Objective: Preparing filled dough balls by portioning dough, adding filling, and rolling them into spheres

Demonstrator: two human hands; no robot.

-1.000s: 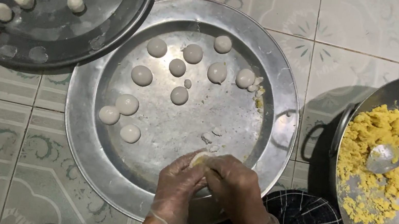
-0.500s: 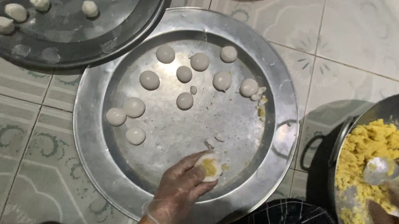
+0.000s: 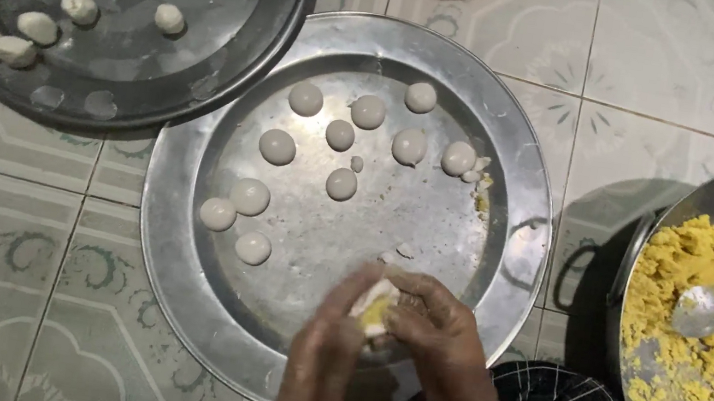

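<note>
Both hands meet at six o'clock over the round metal tray [image 3: 180, 269]: left hand [image 3: 325, 364] and right hand [image 3: 447, 353] pinch one dough piece [image 3: 375, 305] with yellow filling between their fingertips.

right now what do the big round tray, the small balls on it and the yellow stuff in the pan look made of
Tray: bare metal, likely aluminium or steel; dull grey sheen with scuffs.
Balls: soft white dough, smooth and matte.
Yellow stuff: moist crumbly mash, clumping; exact food unclear.
</note>
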